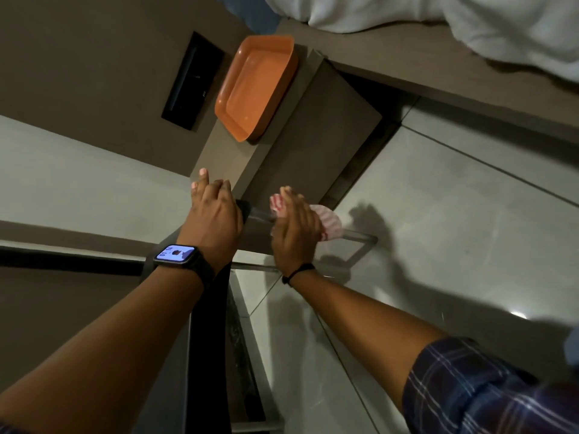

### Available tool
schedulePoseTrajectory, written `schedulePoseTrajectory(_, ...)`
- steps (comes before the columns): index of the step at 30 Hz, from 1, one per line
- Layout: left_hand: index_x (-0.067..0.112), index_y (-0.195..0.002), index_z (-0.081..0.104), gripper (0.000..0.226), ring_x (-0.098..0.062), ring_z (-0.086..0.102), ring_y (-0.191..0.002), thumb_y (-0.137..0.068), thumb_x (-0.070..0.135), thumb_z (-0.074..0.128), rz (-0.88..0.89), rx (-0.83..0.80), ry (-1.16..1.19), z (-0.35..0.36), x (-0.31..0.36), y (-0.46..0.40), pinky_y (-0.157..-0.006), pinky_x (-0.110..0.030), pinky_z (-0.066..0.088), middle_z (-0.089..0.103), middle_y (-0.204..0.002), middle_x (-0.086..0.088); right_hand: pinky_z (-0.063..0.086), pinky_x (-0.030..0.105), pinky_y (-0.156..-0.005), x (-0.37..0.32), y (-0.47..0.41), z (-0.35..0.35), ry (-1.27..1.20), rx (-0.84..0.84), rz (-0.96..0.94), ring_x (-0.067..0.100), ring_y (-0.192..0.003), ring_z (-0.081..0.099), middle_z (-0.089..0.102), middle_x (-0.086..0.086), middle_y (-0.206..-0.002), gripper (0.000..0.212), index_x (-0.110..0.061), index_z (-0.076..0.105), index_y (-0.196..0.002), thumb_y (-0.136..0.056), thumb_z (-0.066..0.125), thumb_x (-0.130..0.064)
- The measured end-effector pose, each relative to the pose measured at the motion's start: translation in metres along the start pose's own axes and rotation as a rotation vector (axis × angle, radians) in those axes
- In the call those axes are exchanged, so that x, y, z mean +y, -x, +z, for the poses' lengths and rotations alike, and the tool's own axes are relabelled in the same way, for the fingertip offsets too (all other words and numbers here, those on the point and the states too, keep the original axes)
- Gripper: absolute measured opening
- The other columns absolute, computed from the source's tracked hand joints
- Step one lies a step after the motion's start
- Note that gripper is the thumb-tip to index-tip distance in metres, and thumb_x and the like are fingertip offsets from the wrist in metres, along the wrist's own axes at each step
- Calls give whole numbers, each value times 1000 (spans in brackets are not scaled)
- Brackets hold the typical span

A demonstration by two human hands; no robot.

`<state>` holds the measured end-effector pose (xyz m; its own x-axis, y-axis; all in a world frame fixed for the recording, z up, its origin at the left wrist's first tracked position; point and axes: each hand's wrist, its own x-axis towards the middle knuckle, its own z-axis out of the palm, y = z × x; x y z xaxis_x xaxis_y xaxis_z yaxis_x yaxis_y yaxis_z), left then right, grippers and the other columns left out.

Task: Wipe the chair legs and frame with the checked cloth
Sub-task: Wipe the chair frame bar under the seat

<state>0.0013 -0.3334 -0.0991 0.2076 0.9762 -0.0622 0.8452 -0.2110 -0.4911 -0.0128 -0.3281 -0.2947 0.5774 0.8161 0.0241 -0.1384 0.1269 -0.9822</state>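
Note:
The chair's grey metal frame (360,237) runs as a thin bar across the middle of the view, above the tiled floor. My right hand (294,230) presses the red and white checked cloth (329,223) around that bar. My left hand (213,214), with a smartwatch on the wrist, grips the dark end of the chair (242,208) just left of the cloth. Another frame rail (260,267) passes below my right wrist. The dark seat edge (210,339) drops toward the bottom of the view between my forearms.
An orange plastic tray (257,86) sits on a brown bedside unit (313,136) just beyond my hands. A black wall panel (192,81) is on the left. A bed with white bedding (470,26) fills the upper right. Grey floor tiles (454,230) spread to the right.

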Motion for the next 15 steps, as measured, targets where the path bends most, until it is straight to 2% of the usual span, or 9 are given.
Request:
schedulePoseTrajectory(4,-5,-148,35,62,-36,3,-155,-99,34,29,-10,-31,-12,-3,3,-1,-125,-45,2,35,-156,-26,46,39,-118,-26,-13,17,42,-70,-224,17,-151,52,58,-4,-160,47,-27,49,-156,-114,32,-38)
schedulePoseTrajectory(7,-3,-148,35,57,-35,3,-155,-102,30,34,-15,-29,-9,-2,2,-1,-125,-45,2,35,-156,-24,55,40,-109,-10,-23,11,73,-125,-297,17,-136,66,70,-2,-146,49,-26,58,-148,-115,26,-42)
schedulePoseTrajectory(9,-2,-147,37,53,-35,3,-155,-102,26,38,-12,-30,-2,-2,1,-1,-126,-46,3,36,-156,-23,57,43,-105,12,-20,0,70,-113,-190,22,-126,71,77,4,-131,55,-23,66,-136,-114,22,-47)
schedulePoseTrajectory(11,-1,-147,37,51,-35,2,-155,-103,24,38,-10,-34,2,-2,1,-1,-126,-47,3,35,-157,-23,54,49,-110,44,-13,-13,84,-58,-8,28,-128,70,80,9,-123,59,-17,74,-124,-112,23,-46)
schedulePoseTrajectory(15,-1,-147,37,51,-34,2,-155,-103,24,37,-9,-32,17,-1,0,-1,-126,-47,4,35,-157,-22,40,56,-124,95,-17,-36,108,-3,405,37,-138,61,75,25,-131,61,2,77,-113,-109,29,-36)
